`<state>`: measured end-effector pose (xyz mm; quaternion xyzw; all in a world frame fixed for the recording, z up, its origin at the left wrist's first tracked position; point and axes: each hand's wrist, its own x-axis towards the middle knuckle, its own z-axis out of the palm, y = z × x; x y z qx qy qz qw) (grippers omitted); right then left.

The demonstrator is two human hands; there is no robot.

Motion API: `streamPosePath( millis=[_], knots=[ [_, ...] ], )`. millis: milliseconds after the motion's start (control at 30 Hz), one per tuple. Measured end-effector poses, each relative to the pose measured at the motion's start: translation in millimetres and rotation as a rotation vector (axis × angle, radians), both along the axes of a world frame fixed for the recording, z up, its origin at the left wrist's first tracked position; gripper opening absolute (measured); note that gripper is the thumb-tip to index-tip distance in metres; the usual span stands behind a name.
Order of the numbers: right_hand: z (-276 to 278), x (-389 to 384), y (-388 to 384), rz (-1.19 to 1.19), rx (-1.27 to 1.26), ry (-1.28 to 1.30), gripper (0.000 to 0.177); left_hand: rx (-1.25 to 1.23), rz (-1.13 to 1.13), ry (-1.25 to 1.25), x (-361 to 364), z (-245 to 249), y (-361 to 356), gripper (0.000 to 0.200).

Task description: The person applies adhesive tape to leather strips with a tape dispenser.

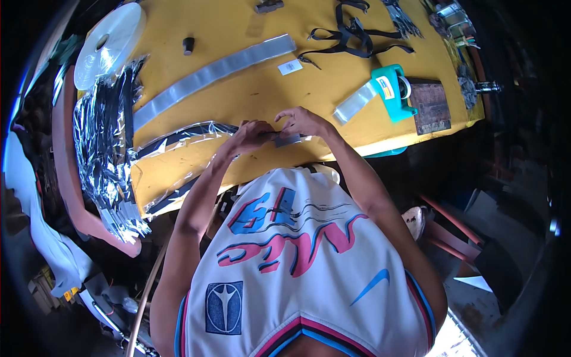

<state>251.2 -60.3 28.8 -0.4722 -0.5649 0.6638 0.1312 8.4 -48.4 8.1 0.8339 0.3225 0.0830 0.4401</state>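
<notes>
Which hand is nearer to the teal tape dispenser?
Right. The right hand is to the left of the teal tape dispenser; the left hand is farther left, beyond the right hand.

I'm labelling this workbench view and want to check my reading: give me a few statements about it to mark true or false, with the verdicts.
1. The left hand and right hand are at opposite ends of the table. False: they are close together at its near side.
2. The teal tape dispenser is beside a dark board. True.
3. The large pale disc is at the table's right end. False: it is at the left end.
4. A white card lies near the right end of the long clear strip. True.
</notes>
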Motion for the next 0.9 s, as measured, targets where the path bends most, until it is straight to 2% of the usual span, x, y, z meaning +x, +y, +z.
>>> streamPosePath(
  millis=[67,167,233,300,400,500,633,700,800,900],
  knots=[
    [2,-7,0,0.004,0.028,0.001,0.056,-0.068,-0.017,0.023,-3,7,5,0.029],
    [9,-15,4,0.023,0.051,-0.071,0.057,0.034,-0.097,0.109,-16,15,19,0.031],
    [10,-13,4,-0.012,0.052,-0.071,0.058,0.013,-0.016,0.177,-43,24,31,0.034],
    [12,-13,3,-0.008,0.043,-0.088,0.057,-0.02,-0.06,0.138,-63,13,41,0.036],
    [7,-22,7,-0.011,0.019,-0.101,0.056,-0.253,-0.065,0.196,-67,15,48,0.029],
    [1,-30,11,-0.004,0.035,-0.129,0.054,-0.225,-0.066,0.23,-66,15,49,0.028],
    [0,-41,14,-0.004,0.035,-0.133,0.052,-0.285,-0.099,0.217,-70,10,53,0.033],
    [6,-40,14,-0.017,0.012,-0.136,0.052,-0.393,-0.129,0.083,-78,10,59,0.032],
    [4,-43,15,-0.03,-0.016,-0.095,0.05,-0.319,-0.124,0.082,-80,9,58,0.029],
    [-5,-51,17,-0.011,0.015,-0.075,0.051,-0.383,-0.119,0.108,-77,15,56,0.027]
  ],
)
